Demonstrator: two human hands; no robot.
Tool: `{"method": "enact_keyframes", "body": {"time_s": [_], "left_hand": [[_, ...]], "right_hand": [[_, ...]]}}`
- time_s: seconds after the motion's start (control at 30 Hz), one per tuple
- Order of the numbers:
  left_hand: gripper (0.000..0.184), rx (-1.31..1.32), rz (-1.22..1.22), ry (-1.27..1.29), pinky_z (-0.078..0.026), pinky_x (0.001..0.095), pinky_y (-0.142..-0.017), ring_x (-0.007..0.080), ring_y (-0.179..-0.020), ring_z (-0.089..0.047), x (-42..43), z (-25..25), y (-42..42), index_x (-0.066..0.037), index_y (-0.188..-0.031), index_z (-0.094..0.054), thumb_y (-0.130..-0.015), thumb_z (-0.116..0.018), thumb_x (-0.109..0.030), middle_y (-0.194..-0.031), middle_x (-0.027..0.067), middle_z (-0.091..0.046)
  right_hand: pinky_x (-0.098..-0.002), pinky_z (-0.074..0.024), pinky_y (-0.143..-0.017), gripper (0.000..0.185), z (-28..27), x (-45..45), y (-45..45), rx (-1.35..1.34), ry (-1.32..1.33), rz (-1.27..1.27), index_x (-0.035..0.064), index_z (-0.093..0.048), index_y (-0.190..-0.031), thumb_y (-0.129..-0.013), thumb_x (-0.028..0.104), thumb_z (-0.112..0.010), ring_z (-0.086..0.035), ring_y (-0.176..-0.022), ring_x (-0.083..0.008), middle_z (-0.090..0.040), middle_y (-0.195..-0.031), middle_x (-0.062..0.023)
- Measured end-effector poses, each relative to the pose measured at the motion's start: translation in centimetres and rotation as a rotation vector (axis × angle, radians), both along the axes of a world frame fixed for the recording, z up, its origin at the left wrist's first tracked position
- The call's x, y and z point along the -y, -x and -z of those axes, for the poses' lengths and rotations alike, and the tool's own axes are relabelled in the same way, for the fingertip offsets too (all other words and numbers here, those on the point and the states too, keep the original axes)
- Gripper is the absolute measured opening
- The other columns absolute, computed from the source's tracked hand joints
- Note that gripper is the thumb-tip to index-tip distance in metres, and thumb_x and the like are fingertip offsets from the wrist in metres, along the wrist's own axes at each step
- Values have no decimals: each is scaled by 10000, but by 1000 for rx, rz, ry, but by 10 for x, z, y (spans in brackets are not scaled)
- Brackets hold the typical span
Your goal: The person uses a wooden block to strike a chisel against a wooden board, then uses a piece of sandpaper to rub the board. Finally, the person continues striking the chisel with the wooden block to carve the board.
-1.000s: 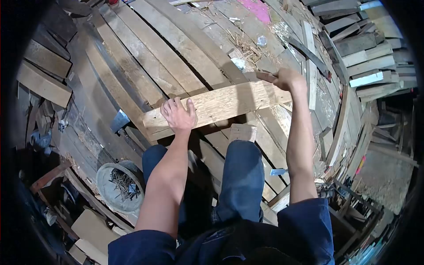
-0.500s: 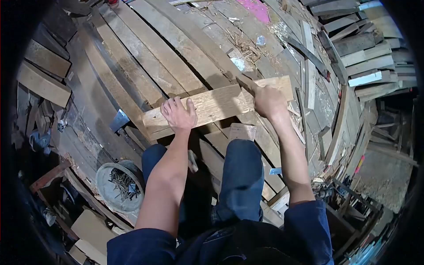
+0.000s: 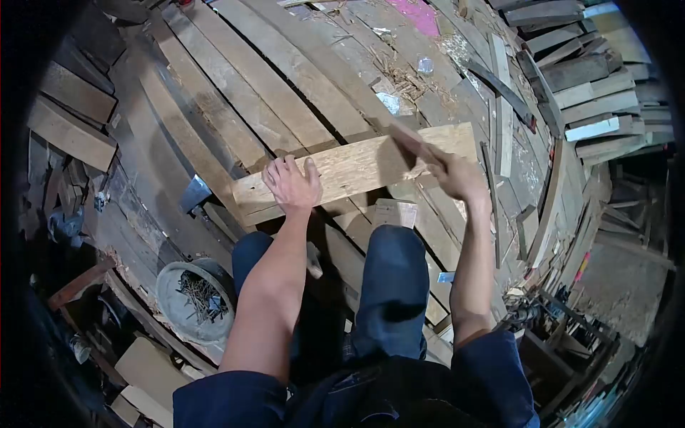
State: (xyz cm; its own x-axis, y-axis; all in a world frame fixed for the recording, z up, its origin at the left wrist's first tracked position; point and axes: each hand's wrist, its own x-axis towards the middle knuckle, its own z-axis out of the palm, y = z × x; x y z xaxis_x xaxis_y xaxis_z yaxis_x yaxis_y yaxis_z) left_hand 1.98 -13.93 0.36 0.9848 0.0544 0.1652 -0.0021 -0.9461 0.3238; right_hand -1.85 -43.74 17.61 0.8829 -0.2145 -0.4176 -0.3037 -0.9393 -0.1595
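Observation:
A pale wooden board (image 3: 349,170) lies across the darker floor planks in front of my knees. My left hand (image 3: 292,184) rests on its left part, fingers spread over the far edge and thumb apart. Over the right part of the board, my right hand (image 3: 458,175) is closed round a flat, dark tool (image 3: 408,140), slightly blurred, whose blade points up and left. What kind of tool it is I cannot tell. A small wood block (image 3: 394,212) sits just in front of my right knee, below the board.
A bucket of nails (image 3: 194,301) stands left of my legs. An axe-like tool (image 3: 194,194) lies beyond it. Stacked timber (image 3: 596,93) fills the far right. Wood shavings (image 3: 407,82) and a long dark blade (image 3: 501,91) lie on the planks ahead.
My right hand and its tool first moved left along the board, then slightly back to the right, with the blade now lifted. My left hand has stayed on the board.

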Motion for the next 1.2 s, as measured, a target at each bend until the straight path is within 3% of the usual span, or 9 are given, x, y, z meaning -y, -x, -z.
{"method": "enact_keyframes", "body": {"time_s": [0.13, 0.33, 0.47, 0.67, 0.83, 0.93, 1.0, 1.13, 1.2], "left_hand": [[426, 15, 16, 11, -241, 530, -1116, 352, -1181, -449, 0, -3, 1, -10, -1069, -569, -950, -520, -415, -1107, 186, -544], [434, -49, 11, 22, -245, 532, -1111, 355, -1188, -449, 1, -9, 0, -8, -1069, -578, -954, -509, -421, -1122, 191, -549], [437, -59, 16, 28, -239, 535, -1116, 355, -1176, -455, -1, -9, 0, -8, -1073, -584, -953, -514, -422, -1118, 189, -548], [434, -80, 5, 40, -219, 533, -1130, 350, -1197, -438, 1, -14, 0, -13, -1095, -580, -953, -518, -417, -1134, 183, -543], [439, -93, -1, 19, -224, 529, -1129, 351, -1214, -437, 2, -12, 0, -12, -1099, -584, -952, -520, -420, -1140, 186, -546], [443, -39, 14, 31, -228, 526, -1128, 352, -1194, -447, 0, -11, -1, -3, -1077, -587, -949, -518, -422, -1126, 189, -545], [445, -41, 6, 62, -214, 523, -1141, 344, -1186, -440, 1, -10, 1, 4, -1054, -588, -943, -513, -421, -1112, 188, -538], [479, -73, 4, 42, -200, 527, -1151, 338, -1204, -437, 2, -8, 0, 10, -1069, -587, -949, -494, -445, -1133, 193, -543], [495, -52, 2, 25, -196, 529, -1153, 338, -1216, -433, 1, -6, -1, 12, -1088, -587, -955, -481, -452, -1146, 197, -544]], "right_hand": [[-539, -553, -752, 356, 9, -6, 8, 54, 273, 228, 198, -643, -1285, -963, 290, -523, -689, -854, -432, -699, -895, -262], [-508, -550, -738, 451, 27, -46, 33, 122, 22, -116, 232, -597, -1369, -930, 330, -622, -690, -766, -413, -694, -808, -229], [-499, -563, -672, 469, 56, -1, 50, 292, 95, 295, 218, -550, -1413, -948, 265, -602, -688, -816, -440, -690, -842, -263], [-502, -548, -648, 612, 100, -2, 115, 350, -79, -272, 242, -433, -1504, -934, 158, -639, -665, -718, -444, -679, -967, -226], [-505, -537, -629, 695, 146, 29, 123, 636, -101, 331, 261, -349, -1546, -928, 103, -624, -673, -746, -447, -684, -976, -262], [-503, -555, -671, 666, 146, 10, 144, 568, -113, -95, 309, -411, -1510, -917, 129, -653, -679, -814, -443, -684, -1035, -243], [-504, -560, -713, 656, 133, 30, 147, 317, 21, -72, 312, -434, -1494, -907, 139, -670, -681, -883, -434, -681, -1061, -243], [-512, -556, -706, 642, 160, 35, 133, 523, -100, 504, 300, -412, -1507, -926, 101, -601, -684, -865, -437, -660, -1094, -264], [-515, -555, -702, 645, 162, 16, 142, 538, -107, 158, 309, -419, -1503, -922, 123, -630, -681, -824, -442, -665, -1052, -260]]}}
